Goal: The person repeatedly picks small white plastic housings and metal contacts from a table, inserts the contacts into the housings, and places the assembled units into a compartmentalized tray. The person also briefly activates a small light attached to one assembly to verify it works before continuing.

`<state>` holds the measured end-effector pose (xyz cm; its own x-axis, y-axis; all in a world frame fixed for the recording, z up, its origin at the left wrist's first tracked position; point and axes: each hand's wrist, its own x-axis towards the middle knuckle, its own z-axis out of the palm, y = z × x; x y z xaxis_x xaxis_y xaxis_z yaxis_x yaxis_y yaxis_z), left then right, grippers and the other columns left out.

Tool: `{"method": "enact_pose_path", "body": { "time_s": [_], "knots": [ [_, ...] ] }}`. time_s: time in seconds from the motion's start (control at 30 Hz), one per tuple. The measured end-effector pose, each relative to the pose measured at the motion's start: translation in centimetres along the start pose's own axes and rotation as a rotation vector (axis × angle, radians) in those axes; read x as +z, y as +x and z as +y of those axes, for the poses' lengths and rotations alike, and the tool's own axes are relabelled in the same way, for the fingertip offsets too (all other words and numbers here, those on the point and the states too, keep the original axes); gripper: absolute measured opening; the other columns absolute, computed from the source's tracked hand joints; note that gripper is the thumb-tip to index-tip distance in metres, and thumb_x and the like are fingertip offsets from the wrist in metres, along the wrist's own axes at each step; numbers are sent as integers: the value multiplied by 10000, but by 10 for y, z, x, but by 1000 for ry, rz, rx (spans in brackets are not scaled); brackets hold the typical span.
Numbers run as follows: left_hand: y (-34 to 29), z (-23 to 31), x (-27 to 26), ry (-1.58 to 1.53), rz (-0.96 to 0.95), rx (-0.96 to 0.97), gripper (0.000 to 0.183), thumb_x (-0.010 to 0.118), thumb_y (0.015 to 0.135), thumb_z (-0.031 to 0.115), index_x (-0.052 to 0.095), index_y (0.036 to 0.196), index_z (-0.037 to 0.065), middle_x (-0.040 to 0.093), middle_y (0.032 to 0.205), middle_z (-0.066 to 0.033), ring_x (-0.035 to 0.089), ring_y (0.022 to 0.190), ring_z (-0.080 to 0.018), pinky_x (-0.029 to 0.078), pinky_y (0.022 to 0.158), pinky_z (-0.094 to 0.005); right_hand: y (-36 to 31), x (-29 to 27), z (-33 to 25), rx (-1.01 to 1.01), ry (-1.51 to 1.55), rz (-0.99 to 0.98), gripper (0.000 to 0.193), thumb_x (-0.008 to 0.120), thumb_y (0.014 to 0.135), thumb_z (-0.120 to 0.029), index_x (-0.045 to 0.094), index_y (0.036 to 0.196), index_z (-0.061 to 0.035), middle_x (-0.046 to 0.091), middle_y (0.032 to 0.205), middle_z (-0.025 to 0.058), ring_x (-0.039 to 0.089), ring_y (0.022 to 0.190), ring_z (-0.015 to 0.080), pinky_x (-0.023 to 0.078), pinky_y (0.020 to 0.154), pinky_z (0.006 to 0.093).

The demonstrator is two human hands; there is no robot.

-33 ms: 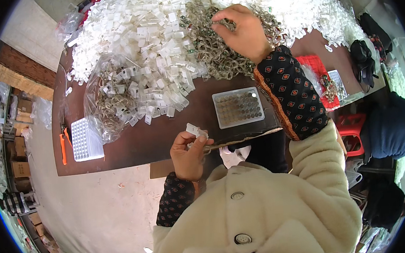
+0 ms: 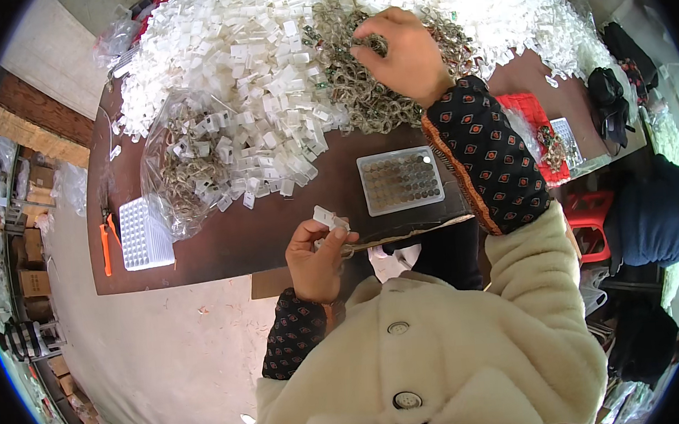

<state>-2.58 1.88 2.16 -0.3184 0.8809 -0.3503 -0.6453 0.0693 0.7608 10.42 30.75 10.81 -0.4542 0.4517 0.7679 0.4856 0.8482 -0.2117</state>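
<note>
My left hand (image 2: 315, 262) is closed on a small white plastic piece (image 2: 326, 217) at the table's near edge; its lower part is hidden by my fingers. My right hand (image 2: 410, 59) reaches over a tangled heap of small greyish loops (image 2: 371, 103), thumb and index finger apart and curved. No item shows between them, and whether the fingertips touch the loops is unclear. Below that heap, a shallow clear tray (image 2: 403, 201) holds rows of round, coin-like discs. Left of the loops spreads a big pile of white plastic pieces (image 2: 267, 83).
A clear bag (image 2: 187, 167) of mixed loops and white pieces lies left on the brown table (image 2: 224, 255). Beside it are stacked white trays (image 2: 144, 235) and orange-handled pliers (image 2: 107, 242). A red bag (image 2: 534, 123) lies on the right, near a red stool (image 2: 588, 222).
My right hand has shifted very slightly left, its thumb and index finger a little farther over the loops. My left hand has stayed put.
</note>
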Motion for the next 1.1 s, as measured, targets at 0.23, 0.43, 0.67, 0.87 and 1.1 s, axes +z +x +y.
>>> {"method": "enact_pose_path", "body": {
  "time_s": [0.23, 0.43, 0.67, 0.87, 1.1],
  "knots": [
    [2, -4, -8, 51, -65, 20, 224, 681, 915, 25, 623, 1131, 13, 712, 1030, -115, 720, 832, -173, 442, 499, -177, 1, 2, 11, 45, 15, -2, 124, 720, 876, -142, 731, 972, -63, 716, 961, 76, 671, 842, 225, 532, 737, 352],
    [-3, 6, 3, 74, -95, 34, 185, 670, 918, 30, 623, 1096, 23, 706, 1033, -104, 699, 768, -142, 449, 505, -182, 15, -57, -10, 395, 604, 155, 181, 613, 997, -148, 704, 1098, -28, 724, 988, 51, 635, 836, 108, 519, 802, 269],
    [-21, 7, 29, 247, -111, 448, 199, 645, 890, 40, 571, 1072, 8, 660, 1130, -152, 601, 716, -105, 497, 603, -203, -95, -102, -118, 393, 830, -226, 144, 641, 965, -116, 671, 1067, -18, 702, 1003, 86, 677, 899, 155, 541, 794, 306],
    [-32, -9, 38, 393, -190, 475, 182, 632, 916, 51, 580, 1084, 5, 600, 852, -9, 459, 601, -27, 339, 516, -162, -167, -93, -163, 683, 1018, -57, 186, 682, 904, -141, 587, 988, -5, 689, 839, 142, 694, 720, 269, 534, 643, 335],
    [-36, -18, 38, 535, -77, 462, 182, 658, 883, -31, 493, 933, 30, 567, 775, -32, 425, 524, -42, 342, 470, -199, -198, -100, -162, 418, 615, -130, 179, 671, 819, -144, 595, 939, -36, 634, 875, 109, 644, 863, 286, 493, 765, 416]
  ]
}}
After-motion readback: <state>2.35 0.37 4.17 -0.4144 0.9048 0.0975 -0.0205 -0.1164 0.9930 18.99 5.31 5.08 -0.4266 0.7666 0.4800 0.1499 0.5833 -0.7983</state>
